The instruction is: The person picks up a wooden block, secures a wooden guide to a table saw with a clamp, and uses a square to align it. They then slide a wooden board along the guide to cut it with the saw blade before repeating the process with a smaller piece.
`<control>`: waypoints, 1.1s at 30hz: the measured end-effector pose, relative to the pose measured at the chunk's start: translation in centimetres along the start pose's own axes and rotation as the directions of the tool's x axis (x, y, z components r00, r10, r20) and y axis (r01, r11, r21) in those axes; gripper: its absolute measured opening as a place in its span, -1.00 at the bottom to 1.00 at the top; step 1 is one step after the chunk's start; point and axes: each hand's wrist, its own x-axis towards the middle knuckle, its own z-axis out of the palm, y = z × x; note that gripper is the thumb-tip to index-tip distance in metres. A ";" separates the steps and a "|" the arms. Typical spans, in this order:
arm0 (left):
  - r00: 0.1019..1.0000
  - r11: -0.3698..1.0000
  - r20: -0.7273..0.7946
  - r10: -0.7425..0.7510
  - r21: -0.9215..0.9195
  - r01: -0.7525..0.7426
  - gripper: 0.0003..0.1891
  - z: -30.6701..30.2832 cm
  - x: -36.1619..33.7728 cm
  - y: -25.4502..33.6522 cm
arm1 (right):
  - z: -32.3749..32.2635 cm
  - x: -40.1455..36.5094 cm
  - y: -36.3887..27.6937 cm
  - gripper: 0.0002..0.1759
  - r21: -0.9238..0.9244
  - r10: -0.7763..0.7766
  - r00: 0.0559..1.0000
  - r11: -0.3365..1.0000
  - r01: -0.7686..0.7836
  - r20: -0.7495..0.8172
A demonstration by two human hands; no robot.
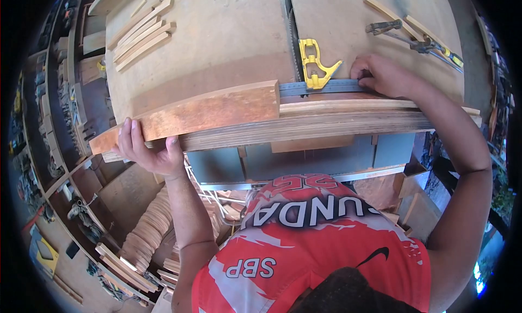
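yellow square [316,83] over worn tabletop [228,41], cluttered shelves [60,144] alongside

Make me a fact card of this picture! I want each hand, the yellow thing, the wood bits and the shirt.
Left hand: gripping a curved wooden piece near its left end
Right hand: fingers curled at the right end of a metal ruler
Yellow thing: square head, on the ruler
Wood bits: thin wood strips lying on the worktable, far left
Shirt: red and white, with letters
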 end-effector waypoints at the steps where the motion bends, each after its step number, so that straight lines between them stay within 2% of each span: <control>1: 1.000 0.999 0.010 -0.006 0.035 0.006 -0.28 -0.1 -0.1 0.0 | -0.1 0.0 -0.2 -0.87 0.001 0.003 1.000 1.000 -0.003 0.000; 3: 1.000 0.998 0.023 -0.016 0.066 0.015 -0.26 -0.1 -0.2 0.1 | -0.4 -0.2 -0.8 -0.87 0.054 0.059 0.998 0.997 -0.060 0.027; 10: 0.999 0.997 0.002 -0.046 0.066 0.045 -0.29 0.1 -0.1 0.2 | -0.1 0.2 -0.3 -0.87 0.036 0.039 0.999 0.999 -0.038 -0.003; 15: 0.998 0.997 -0.011 -0.059 0.058 0.060 -0.32 0.2 -0.1 0.1 | -0.6 0.3 -1.0 -0.83 0.117 0.168 0.978 0.976 -0.182 0.121; 19: 0.998 0.996 -0.023 -0.059 0.061 0.060 -0.31 0.2 -0.1 0.2 | -0.6 0.4 -1.0 -0.84 0.137 0.145 0.981 0.977 -0.162 0.129; 21: 0.998 0.996 -0.028 -0.063 0.065 0.064 -0.30 0.3 0.0 0.2 | -0.8 0.5 -1.2 -0.82 0.209 0.204 0.959 0.947 -0.245 0.199; 25: 0.998 0.996 -0.040 -0.058 0.060 0.061 -0.28 0.3 0.0 0.3 | 0.0 0.3 -0.7 -0.78 0.244 0.194 0.968 0.942 -0.230 0.161; 28: 0.998 0.996 -0.041 -0.056 0.065 0.059 -0.28 0.4 0.0 0.2 | 0.2 0.1 -0.8 -0.77 0.158 0.153 0.982 0.973 -0.169 0.110; 33: 1.000 0.995 -0.020 -0.003 0.098 0.005 -0.35 0.2 0.1 0.1 | 0.4 0.1 -0.6 -0.75 0.245 0.169 0.978 0.950 -0.194 0.119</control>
